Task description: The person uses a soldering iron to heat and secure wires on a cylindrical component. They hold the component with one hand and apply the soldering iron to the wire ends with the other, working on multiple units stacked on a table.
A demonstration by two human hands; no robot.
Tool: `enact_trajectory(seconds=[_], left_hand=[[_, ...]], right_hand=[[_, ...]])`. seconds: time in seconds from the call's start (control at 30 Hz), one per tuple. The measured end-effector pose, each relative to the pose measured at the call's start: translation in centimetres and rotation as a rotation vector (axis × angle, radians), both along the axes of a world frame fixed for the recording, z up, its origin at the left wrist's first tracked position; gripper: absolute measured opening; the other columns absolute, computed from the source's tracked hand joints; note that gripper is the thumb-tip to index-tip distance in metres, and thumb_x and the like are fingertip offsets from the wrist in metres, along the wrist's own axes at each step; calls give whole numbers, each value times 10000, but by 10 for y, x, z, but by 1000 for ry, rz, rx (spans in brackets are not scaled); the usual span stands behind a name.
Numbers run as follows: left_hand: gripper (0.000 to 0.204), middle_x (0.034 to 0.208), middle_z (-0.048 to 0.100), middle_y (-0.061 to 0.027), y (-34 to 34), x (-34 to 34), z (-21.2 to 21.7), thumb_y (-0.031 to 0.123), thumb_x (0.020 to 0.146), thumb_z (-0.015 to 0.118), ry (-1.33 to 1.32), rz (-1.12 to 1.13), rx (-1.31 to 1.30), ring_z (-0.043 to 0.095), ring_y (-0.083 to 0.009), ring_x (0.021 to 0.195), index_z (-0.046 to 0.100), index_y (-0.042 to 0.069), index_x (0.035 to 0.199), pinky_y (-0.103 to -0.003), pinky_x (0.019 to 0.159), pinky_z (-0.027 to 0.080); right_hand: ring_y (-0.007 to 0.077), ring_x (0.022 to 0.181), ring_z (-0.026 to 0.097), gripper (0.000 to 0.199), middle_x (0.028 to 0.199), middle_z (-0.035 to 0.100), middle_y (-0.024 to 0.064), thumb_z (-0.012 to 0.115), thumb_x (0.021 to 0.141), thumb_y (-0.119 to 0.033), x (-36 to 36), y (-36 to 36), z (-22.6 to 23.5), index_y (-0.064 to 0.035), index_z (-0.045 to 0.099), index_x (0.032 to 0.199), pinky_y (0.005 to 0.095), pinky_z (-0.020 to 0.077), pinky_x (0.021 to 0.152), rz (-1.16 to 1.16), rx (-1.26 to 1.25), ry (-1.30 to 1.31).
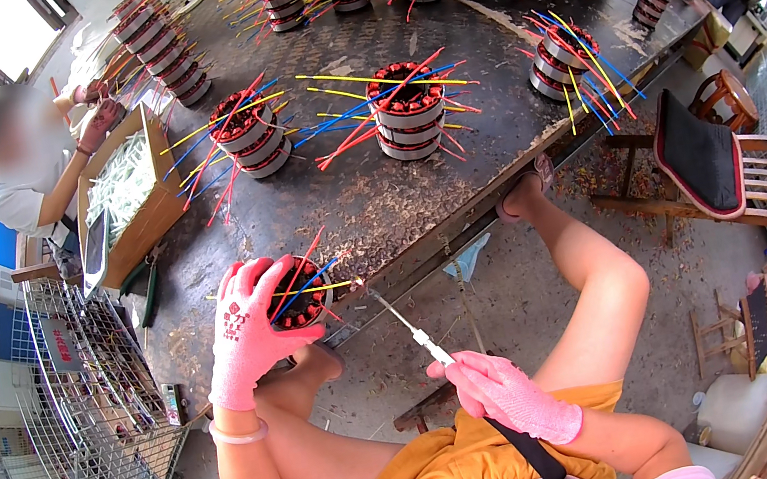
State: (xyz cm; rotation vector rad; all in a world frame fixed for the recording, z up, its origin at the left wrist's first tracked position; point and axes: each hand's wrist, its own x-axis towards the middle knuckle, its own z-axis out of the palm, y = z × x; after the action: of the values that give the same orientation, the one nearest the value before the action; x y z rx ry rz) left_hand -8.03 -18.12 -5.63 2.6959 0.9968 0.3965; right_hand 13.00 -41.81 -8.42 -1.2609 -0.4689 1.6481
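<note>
The stator is just left of the centre of the frame, at the near edge of the counter. Your left hand wraps its left side, fingers spread over the top and thumb along the lower side, clamped on it. You cannot tell from here whether its base rests on the counter, as your glove hides it.

In the lower middle of the frame, your right hand has its fingers closed on the white handle of a thin-shafted tool. The tip lies at the end of the yellow wire, which points right from the stator; whether they touch is too small to tell.

Expect the stator to feel dense and heavy for its size, with a stiff, hard body that could slide in a loose grip. Take it around the outer wall, as you have it, and avoid pressing on the red windings, whose coating probably scratches easily. The wires look springy and easily bent, so don't lift by them.

Beyond, three wired stacks stand across the upper middle of the frame.
</note>
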Motion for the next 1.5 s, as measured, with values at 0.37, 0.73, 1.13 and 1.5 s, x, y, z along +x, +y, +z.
enact_trajectory(seconds=[0.37, 0.73, 1.13, 1.5], left_hand=[[846, 1244, 573, -145, -1, 1, 1, 281, 528, 901, -13, -10, 3, 500, -407, 1216, 601, 109, 1300, -503, 1105, 375], [849, 1244, 572, -143, 0, 1, 1, 283, 527, 900, -12, -5, -9, 498, -404, 1221, 600, 111, 1301, -501, 1106, 373], [851, 1257, 566, -144, 0, 1, 0, 289, 531, 900, -1, 1, -17, 495, -406, 1229, 597, 116, 1307, -500, 1106, 373], [845, 1245, 574, -144, -1, 1, 0, 276, 523, 898, -10, -3, 11, 506, -393, 1217, 601, 100, 1294, -490, 1091, 384]], right_hand=[[30, 543, 371, 314, 604, 420, -60, 460, 1067, -220, 0, -1, -1, -2, 611, 1236, 199, 289, 517, -17, 4, -5], [32, 556, 404, 316, 616, 456, -50, 467, 1068, -235, 1, -1, -4, -3, 621, 1217, 199, 307, 524, -4, 1, -25], [41, 544, 396, 327, 603, 449, -40, 461, 1064, -245, 0, 1, 2, -1, 619, 1214, 209, 322, 531, 6, 37, -61], [38, 545, 383, 339, 604, 437, -43, 442, 1073, -240, -1, 1, 0, 12, 609, 1227, 207, 299, 517, -12, 16, -12]])
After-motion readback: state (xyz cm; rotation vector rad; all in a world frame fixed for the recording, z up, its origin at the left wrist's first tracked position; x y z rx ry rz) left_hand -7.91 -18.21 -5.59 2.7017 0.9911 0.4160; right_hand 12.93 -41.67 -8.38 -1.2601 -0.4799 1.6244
